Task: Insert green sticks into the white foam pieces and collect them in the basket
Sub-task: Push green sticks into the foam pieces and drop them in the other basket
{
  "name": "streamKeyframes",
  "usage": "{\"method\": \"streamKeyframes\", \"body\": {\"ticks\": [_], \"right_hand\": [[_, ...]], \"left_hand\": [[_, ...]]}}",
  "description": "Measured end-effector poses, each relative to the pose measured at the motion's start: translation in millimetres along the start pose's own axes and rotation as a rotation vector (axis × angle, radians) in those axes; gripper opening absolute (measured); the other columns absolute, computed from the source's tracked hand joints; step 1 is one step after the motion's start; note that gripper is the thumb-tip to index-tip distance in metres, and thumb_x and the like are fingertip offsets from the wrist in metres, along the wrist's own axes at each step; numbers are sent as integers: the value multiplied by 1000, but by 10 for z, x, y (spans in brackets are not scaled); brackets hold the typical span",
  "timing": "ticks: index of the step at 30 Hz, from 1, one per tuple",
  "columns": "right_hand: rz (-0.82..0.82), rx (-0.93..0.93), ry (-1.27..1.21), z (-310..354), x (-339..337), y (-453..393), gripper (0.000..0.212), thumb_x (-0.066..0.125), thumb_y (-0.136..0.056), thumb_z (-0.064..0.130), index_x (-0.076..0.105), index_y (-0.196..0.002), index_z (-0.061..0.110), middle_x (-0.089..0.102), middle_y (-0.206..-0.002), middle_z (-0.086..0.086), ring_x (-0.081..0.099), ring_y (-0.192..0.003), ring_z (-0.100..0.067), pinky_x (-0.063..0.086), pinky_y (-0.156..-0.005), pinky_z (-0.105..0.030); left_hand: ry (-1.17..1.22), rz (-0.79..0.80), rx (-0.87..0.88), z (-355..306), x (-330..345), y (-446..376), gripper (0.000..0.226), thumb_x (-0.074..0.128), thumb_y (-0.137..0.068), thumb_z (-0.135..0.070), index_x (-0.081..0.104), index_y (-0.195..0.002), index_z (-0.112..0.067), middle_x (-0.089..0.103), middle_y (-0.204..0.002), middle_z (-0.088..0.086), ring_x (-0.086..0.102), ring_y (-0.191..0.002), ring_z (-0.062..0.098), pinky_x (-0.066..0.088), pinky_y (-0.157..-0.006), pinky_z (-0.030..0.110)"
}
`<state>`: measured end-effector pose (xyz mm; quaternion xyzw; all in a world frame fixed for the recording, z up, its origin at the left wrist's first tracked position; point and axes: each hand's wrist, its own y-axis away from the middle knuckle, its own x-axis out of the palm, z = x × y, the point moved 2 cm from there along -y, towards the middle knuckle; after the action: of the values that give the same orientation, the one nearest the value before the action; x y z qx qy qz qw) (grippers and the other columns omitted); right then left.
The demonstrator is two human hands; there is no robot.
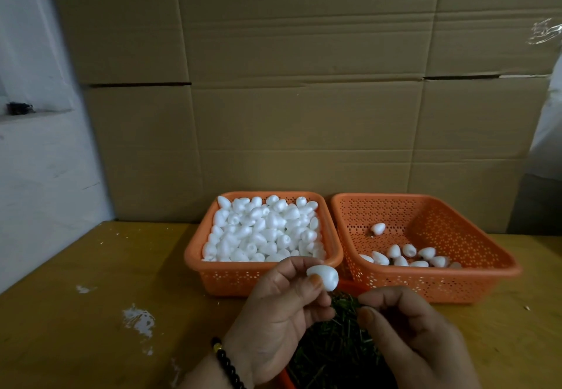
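Left hand (273,306) fingers pinch a foam piece (323,277); right hand (404,324) fingers curl together, contents unclear; no writing readable.

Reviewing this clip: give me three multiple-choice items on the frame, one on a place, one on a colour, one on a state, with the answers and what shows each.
1. Where does the pile of green sticks lie?
A. In the left basket
B. Near the person, under the hands
C. On the cardboard wall

2. What colour are the two baskets?
A. Orange
B. Blue
C. Grey

3. What is the left hand doing?
A. Resting flat on the table
B. Reaching into the right basket
C. Holding one white foam piece

Answers: 1 B, the sticks show dark green below and between the hands. 2 A, the left basket and the right basket are both orange. 3 C, thumb and fingers pinch the piece in front of the left basket.
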<state>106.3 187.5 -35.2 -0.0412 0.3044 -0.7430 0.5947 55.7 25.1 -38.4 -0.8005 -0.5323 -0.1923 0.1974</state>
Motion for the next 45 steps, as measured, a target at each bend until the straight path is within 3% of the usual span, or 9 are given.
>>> {"method": "streamKeyframes", "body": {"ticks": [6, 12, 16, 25, 29, 36, 45], "right_hand": [[-21, -21, -50, 15, -7, -7, 38, 78, -68, 1, 70, -75, 38, 71, -69, 10, 65, -63, 3, 46, -58, -5], [-59, -38, -77, 3, -10, -14, 26, 75, -66, 16, 71, -77, 39, 72, -69, 9, 66, -64, 1, 47, -58, -6], [-91, -47, -85, -1, -12, -13, 17, 71, -63, 31, 71, -78, 39, 72, -72, 8, 66, -64, 0, 50, -60, -10], [-120, -85, -88, 10, -12, -18, 9, 69, -66, 32, 70, -75, 34, 71, -70, 0, 65, -61, -6, 50, -58, -15], [-142, -106, -59, 19, -25, -19, 7, 68, -67, 33, 69, -73, 35, 70, -67, 2, 64, -60, -7, 49, -57, -16], [-165, -117, -32, 9, -39, -29, 7, 68, -67, 32, 69, -73, 36, 69, -65, 8, 64, -61, -6, 49, -57, -13], [-147, -106, -27, -47, -20, -34, 9, 68, -67, 34, 70, -75, 37, 71, -71, 8, 65, -65, -4, 50, -58, -17]], "left_hand": [[66, -21, -20, 13, 10, 6, 15, 77, -64, -22, 74, -78, -14, 63, -76, 9, 59, -66, 17, 53, -59, 30], [33, -42, -42, 5, 29, 17, 21, 76, -66, -33, 75, -76, -14, 61, -73, 9, 58, -63, 16, 49, -53, 27], [7, -64, -65, -5, 52, 30, 22, 71, -79, -36, 75, -73, -16, 59, -70, 7, 55, -59, 14, 46, -49, 25], [-81, -100, -111, -3, 90, 52, 25, 70, -69, -45, 74, -68, -21, 56, -64, 5, 51, -52, 12, 40, -44, 23], [-100, -100, -119, 7, 107, 61, 25, 69, -70, -43, 73, -70, -18, 55, -63, 5, 49, -51, 12, 38, -42, 22], [-128, -116, -110, 15, 133, 69, 40, 71, -74, -34, 57, -91, -1, 56, -62, 6, 49, -51, 13, 38, -41, 23], [-134, -92, -110, 11, 169, 82, 21, 79, -72, -24, 65, -71, -8, 59, -62, 7, 51, -50, 13, 39, -40, 23]]}}
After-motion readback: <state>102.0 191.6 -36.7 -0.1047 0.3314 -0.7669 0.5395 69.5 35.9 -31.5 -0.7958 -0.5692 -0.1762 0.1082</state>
